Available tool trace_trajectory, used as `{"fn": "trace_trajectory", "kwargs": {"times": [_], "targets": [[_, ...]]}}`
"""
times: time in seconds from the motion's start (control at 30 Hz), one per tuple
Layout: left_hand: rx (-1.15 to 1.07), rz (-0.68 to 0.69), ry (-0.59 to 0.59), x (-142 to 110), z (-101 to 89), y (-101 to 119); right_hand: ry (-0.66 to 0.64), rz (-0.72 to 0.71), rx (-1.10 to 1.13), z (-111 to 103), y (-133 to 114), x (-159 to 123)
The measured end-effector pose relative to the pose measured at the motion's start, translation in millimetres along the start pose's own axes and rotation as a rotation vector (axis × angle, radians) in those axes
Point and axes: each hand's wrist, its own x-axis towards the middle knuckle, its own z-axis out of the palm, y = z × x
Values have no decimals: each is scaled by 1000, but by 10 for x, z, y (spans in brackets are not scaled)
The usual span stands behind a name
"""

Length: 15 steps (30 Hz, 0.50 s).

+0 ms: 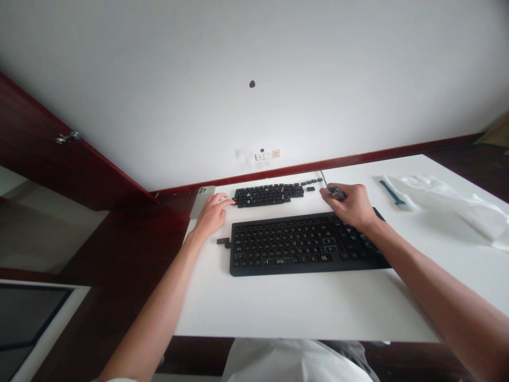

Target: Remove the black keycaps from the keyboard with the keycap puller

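Observation:
A black keyboard (282, 244) lies across the white table in front of me, its right part covered by my right forearm. Behind it, many loose black keycaps (262, 196) are laid out in rows. With fingers stretched, my left hand (212, 213) rests at the left end of those rows, its index fingertip at the outermost keycap. My right hand (352, 202) is closed around a screwdriver (336, 194) with a dark handle, above the keyboard's back edge. Its thin shaft points away toward the wall. A couple of small black pieces (223, 242) lie left of the keyboard.
A phone (198, 206) lies at the table's left edge, beside my left hand. On the right are a blue brush (392, 192) and a crumpled translucent plastic bag (449, 199). The wall with sockets (268, 155) rises behind the table; a dark red door (59, 143) is at left.

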Motion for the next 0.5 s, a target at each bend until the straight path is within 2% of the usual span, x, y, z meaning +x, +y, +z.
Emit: {"fn": "trace_trajectory", "kwargs": {"times": [0.5], "targets": [[-20, -3, 12, 26, 46, -54, 7, -5, 5, 8, 13, 5]]}}
